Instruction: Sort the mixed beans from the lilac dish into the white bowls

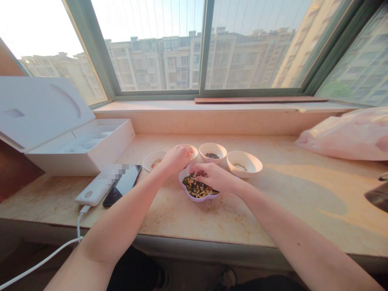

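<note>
A lilac, wavy-edged bowl (198, 199) holds a mix of pale round seeds or beans (198, 189) and dark small ones. My right hand (216, 176) reaches over it, fingertips bent together among the mix; anything between them is too small to name. Beyond, my left hand (178, 157) is over a white bowl (195, 149), its fingers curled at the rim and partly hiding the contents. To the left, another white bowl (148, 158) contains light brownish pieces. On the other side stand a white bowl (212, 148) of dark seeds (212, 155) and one (253, 165) with a little greenish material.
On the left are an open white box (109, 147), a white power bank (93, 192) with a cable (79, 222), and a black phone (121, 188). A pinkish plastic bag (348, 137) lies at the right, near a dark object (377, 198). Windows rise behind the counter (291, 202).
</note>
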### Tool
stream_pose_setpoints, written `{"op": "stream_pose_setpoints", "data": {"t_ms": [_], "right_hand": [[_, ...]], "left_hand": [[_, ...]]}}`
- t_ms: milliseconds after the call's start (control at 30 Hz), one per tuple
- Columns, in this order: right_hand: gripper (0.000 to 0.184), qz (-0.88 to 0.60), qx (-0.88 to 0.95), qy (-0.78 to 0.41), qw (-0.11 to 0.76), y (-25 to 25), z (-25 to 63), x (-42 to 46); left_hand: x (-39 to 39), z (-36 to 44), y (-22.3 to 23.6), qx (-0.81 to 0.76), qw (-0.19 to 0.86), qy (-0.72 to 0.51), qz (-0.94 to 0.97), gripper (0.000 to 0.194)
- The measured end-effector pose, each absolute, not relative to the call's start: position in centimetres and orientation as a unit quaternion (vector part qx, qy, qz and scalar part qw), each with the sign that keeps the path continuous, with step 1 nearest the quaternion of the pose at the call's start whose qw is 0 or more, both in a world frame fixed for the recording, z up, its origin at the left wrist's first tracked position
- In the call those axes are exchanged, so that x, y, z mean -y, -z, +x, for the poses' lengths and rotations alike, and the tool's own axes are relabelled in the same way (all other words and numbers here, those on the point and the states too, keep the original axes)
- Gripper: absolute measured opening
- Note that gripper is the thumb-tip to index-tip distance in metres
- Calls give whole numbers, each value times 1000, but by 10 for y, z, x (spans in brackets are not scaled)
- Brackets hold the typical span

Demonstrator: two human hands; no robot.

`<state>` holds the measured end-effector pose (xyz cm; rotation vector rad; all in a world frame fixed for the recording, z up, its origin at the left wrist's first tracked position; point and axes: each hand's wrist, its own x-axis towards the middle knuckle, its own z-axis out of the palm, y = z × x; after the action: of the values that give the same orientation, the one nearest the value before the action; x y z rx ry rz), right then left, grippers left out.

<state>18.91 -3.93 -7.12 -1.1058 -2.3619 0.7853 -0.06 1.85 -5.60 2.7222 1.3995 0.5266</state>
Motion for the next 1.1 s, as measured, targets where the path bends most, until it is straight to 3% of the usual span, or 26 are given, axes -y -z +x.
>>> {"op": "stream_pose_setpoints", "data": {"t_ms": [200,700,1100], "right_hand": [[29,-411,850,-264,199,69,189,41],[16,-398,852,-245,236,77,193,33],[22,-561,730,-130,368,67,223,8]], "left_hand": [[-17,0,56,-453,16,-162,876,18],[-15,0,56,-446,8,-176,877,14],[-8,8,49,-380,49,-156,911,29]]}}
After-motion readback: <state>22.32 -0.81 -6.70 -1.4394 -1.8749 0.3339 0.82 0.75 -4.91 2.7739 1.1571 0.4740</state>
